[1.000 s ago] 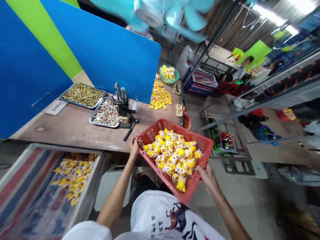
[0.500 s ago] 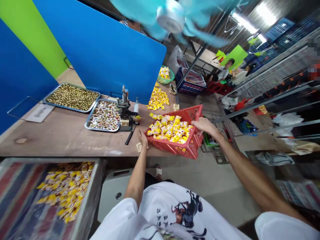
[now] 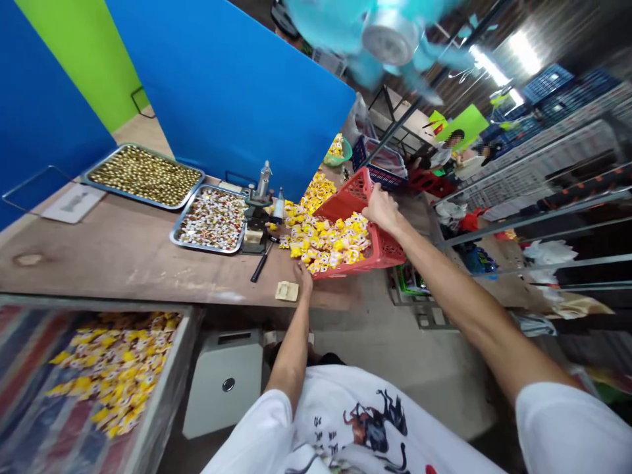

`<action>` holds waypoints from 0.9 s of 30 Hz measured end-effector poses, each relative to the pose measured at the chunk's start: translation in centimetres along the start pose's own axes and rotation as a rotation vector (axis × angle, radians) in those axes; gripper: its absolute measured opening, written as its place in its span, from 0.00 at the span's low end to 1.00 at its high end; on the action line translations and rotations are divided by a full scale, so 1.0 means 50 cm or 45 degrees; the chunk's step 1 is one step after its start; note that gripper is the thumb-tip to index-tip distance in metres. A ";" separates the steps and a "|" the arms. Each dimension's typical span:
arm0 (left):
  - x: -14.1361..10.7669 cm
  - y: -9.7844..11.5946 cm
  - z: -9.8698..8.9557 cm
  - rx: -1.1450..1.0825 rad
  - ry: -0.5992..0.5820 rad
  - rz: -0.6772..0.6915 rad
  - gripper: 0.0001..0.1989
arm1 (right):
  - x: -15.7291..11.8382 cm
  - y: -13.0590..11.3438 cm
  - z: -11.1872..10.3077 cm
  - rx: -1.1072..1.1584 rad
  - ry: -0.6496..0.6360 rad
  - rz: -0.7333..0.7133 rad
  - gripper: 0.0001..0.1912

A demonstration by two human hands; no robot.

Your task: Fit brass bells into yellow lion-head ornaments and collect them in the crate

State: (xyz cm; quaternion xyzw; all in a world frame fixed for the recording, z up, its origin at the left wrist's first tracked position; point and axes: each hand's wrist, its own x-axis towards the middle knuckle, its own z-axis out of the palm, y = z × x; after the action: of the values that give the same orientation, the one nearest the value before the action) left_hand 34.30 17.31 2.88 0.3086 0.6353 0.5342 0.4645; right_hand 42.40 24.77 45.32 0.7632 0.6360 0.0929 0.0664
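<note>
A red plastic basket (image 3: 343, 197) is tilted toward the workbench, its low end to the left. Small yellow-and-white figure-like pieces (image 3: 336, 243) fill its lower part and spill over that end onto the bench. My right hand (image 3: 382, 209) is closed around the rim at the raised right end. At the low front corner, my left hand (image 3: 305, 278) holds the basket's edge, its fingers partly hidden. More such pieces (image 3: 317, 191) lie in a heap behind the basket. Left of it stand a small metal hand press (image 3: 259, 204) and a black-handled hammer (image 3: 261, 263).
Metal trays hold gold beads (image 3: 143, 176) and small white-and-coloured parts (image 3: 211, 220). A beige block (image 3: 287, 291) lies near the front edge of the bench (image 3: 123, 263). A blue partition (image 3: 237, 92) stands behind, a turquoise fan (image 3: 390, 36) above. A lined bin (image 3: 182, 329) sits lower left.
The basket's right end has been raised and the basket tipped leftward. Pieces have poured from its low end onto the bench. Both hands stay on it.
</note>
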 end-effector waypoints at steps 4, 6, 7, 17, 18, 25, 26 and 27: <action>-0.074 -0.039 -0.078 0.221 0.042 0.191 0.34 | 0.014 -0.025 0.013 -0.038 0.030 -0.070 0.53; -0.105 -0.068 -0.129 0.342 -0.051 0.324 0.38 | 0.027 -0.018 0.011 -0.053 0.027 -0.075 0.53; -0.113 -0.080 -0.149 0.399 -0.115 0.389 0.40 | 0.034 -0.011 0.007 -0.057 0.033 -0.087 0.52; -0.009 -0.094 -0.242 0.677 -0.480 0.762 0.36 | 0.068 -0.026 -0.016 -0.143 0.152 -0.182 0.47; -0.019 -0.105 -0.265 0.708 -0.398 0.744 0.39 | 0.068 -0.041 -0.018 -0.156 0.159 -0.191 0.47; -0.075 -0.132 -0.271 1.027 -0.124 0.529 0.66 | 0.070 -0.113 -0.053 -0.208 0.203 -0.206 0.30; -0.068 -0.122 -0.250 1.020 -0.147 0.512 0.64 | 0.068 -0.131 -0.054 -0.205 0.215 -0.206 0.29; -0.058 -0.110 -0.227 1.003 -0.155 0.498 0.62 | 0.065 -0.155 -0.052 -0.202 0.220 -0.211 0.29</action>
State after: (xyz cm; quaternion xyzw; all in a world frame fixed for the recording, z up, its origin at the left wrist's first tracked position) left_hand 25.52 8.94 -1.69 0.6073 0.6917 0.3100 0.2381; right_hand 34.93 29.32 46.31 0.6895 0.6910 0.2023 0.0789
